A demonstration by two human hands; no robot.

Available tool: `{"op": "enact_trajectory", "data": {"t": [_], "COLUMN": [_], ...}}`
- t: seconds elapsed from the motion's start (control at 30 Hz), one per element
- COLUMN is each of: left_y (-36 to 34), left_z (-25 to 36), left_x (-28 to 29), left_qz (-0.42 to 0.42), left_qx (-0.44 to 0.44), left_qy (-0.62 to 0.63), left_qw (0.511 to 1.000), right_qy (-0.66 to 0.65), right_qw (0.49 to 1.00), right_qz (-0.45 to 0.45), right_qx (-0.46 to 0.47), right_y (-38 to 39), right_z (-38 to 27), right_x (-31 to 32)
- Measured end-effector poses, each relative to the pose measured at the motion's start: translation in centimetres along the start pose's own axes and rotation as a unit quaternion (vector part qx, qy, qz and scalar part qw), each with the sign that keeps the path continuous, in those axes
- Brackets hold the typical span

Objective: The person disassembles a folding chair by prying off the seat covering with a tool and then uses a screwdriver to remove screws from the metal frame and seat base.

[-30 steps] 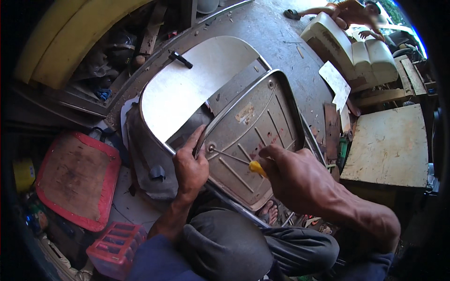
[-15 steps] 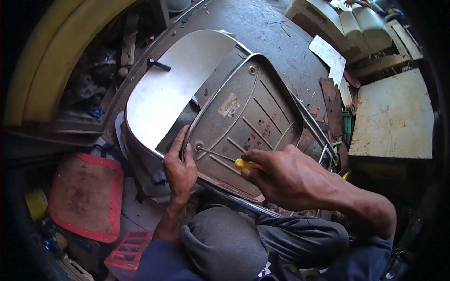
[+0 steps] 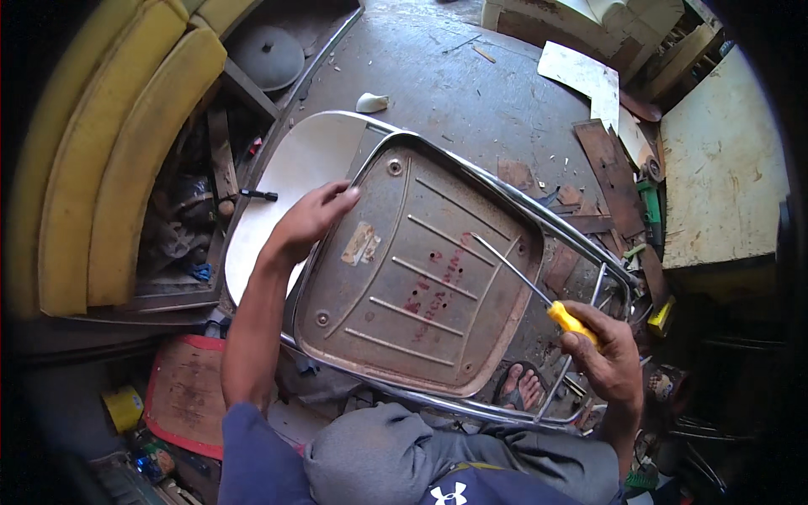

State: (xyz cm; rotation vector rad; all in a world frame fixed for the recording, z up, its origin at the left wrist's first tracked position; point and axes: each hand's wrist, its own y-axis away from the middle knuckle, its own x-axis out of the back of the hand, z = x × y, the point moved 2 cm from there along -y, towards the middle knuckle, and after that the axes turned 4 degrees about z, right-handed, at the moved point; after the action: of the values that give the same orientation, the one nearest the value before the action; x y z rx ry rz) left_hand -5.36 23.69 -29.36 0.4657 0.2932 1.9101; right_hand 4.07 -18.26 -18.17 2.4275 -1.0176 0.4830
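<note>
A worn brown metal seat pan [image 3: 450, 324], with raised ribs and red handwriting, lies underside up, tilted within a chrome tubular chair frame [image 3: 471, 410]. At the pan's left rim is my left hand [image 3: 307, 223], its thumb and fingertips closed at the edge. My right hand [image 3: 608, 349] grips the yellow handle of a screwdriver [image 3: 512, 268] to the right of the pan. The screwdriver's shaft points up-left over the ribs; whether its tip touches the metal I cannot tell. Beneath the pan's left side shows a white rounded panel [image 3: 290, 164].
A dark peg-like piece [image 3: 259, 194] lies on the white panel. Yellow curved pads [image 3: 164, 160] stack at the left, above a red-edged board [image 3: 187, 391]. Wood scraps [image 3: 610, 172], a green angle grinder [image 3: 651, 202] and a pale board [image 3: 715, 168] occupy the right. A sandalled foot [image 3: 519, 385] shows through the frame.
The screwdriver has left the screw hole at the pan's left corner and moved right with my right hand. My left hand has shifted farther up the rim. The pan and frame sit turned in view.
</note>
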Motion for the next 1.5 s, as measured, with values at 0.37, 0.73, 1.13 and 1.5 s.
{"op": "enact_trajectory", "data": {"t": [0.37,0.73,1.13,1.5], "left_y": [-8.7,-8.9,-8.4,-8.1], "left_z": [1.5,1.8,1.7,2.1], "left_x": [-1.8,-2.1,-2.0,-2.4], "left_qz": [-0.046,-0.026,-0.03,-0.019], "left_qx": [0.085,0.11,0.119,0.088], "left_qy": [0.026,-0.022,0.015,-0.012], "left_qw": [0.995,0.993,0.992,0.996], "right_qy": [-0.118,-0.257,-0.363,-0.432], "right_qw": [0.977,0.937,0.877,0.845], "right_qz": [0.077,0.109,0.221,0.243], "right_qx": [-0.16,-0.212,-0.225,-0.202], "right_y": [-1.1,-5.1,-7.5,-8.4], "right_z": [11.9,21.9,22.3,22.8], "right_x": [-0.6,-8.4,-11.6,-11.8]}}
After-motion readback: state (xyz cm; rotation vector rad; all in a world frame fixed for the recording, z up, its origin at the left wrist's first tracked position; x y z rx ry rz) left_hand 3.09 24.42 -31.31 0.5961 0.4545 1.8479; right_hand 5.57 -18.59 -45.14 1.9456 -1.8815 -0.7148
